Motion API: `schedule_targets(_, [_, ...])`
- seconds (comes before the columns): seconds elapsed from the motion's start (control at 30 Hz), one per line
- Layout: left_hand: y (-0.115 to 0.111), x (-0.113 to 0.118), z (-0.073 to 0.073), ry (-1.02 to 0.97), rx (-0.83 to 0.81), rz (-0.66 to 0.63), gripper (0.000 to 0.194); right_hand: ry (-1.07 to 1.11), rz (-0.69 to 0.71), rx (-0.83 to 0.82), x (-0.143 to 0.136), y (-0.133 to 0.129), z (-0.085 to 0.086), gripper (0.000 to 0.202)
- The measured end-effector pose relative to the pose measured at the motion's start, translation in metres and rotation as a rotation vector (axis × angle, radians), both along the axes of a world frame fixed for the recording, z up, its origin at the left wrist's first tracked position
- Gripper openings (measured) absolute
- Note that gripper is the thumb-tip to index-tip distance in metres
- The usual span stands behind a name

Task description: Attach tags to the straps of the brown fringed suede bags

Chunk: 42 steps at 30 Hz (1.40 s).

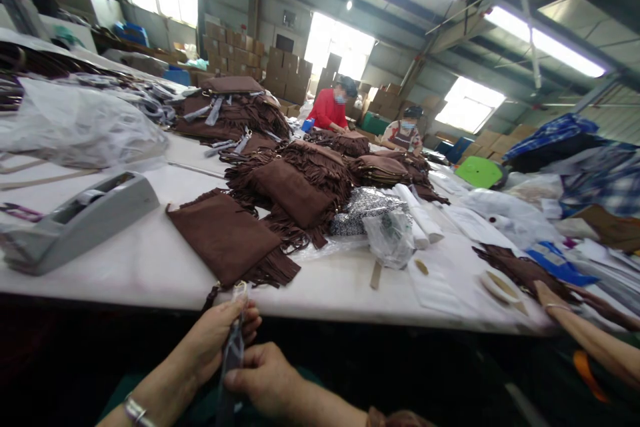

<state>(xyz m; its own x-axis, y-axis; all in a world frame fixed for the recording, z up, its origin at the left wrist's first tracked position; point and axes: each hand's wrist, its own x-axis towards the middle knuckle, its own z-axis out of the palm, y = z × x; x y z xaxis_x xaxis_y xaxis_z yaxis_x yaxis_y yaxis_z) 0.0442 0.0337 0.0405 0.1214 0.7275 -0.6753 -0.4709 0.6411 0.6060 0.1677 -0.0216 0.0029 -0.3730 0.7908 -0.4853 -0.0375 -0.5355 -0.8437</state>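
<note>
Here the left hand [213, 340], nearer the tabletop's [350, 307] front edge, and right hand [275, 379] pinch a wrapped strap [232, 355] pointing toward the bag [225, 239].

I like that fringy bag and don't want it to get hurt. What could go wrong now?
The brown bag reaches the table's front edge, so a tug on the plastic-wrapped strip might pull it off. The left hand and right hand both grip that thin plastic, which could tear.
</note>
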Motion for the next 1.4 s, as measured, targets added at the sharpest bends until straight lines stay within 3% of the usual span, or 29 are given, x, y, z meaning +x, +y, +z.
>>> schedule_targets(0.27, [0.020,-0.002,0.011,-0.022,0.025,0.117,0.013,0.008,0.012,-0.016,0.003,-0.003,0.000,0.012])
schedule_targets(0.6, [0.021,0.001,0.011,-0.036,0.032,0.107,0.024,-0.030,0.006,-0.001,0.000,-0.003,-0.004,0.011])
schedule_targets(0.73, [0.025,-0.008,0.014,-0.078,0.015,0.020,0.026,-0.041,0.005,-0.001,-0.002,-0.004,-0.002,0.013])
schedule_targets(0.93, [0.022,-0.023,0.022,-0.141,-0.011,-0.128,0.048,-0.037,-0.022,0.012,-0.003,-0.004,0.005,0.019])
schedule_targets(1.03, [0.007,-0.029,0.014,-0.147,0.012,-0.136,0.049,-0.028,-0.028,0.032,-0.003,-0.004,0.005,0.021])
schedule_targets(1.23, [-0.032,-0.035,-0.017,-0.067,0.022,-0.112,0.034,-0.054,-0.026,0.030,-0.008,-0.003,-0.005,0.024])
schedule_targets(1.4, [-0.039,-0.024,-0.025,0.061,0.124,-0.059,0.036,-0.028,-0.026,0.027,-0.013,-0.003,-0.012,0.033])
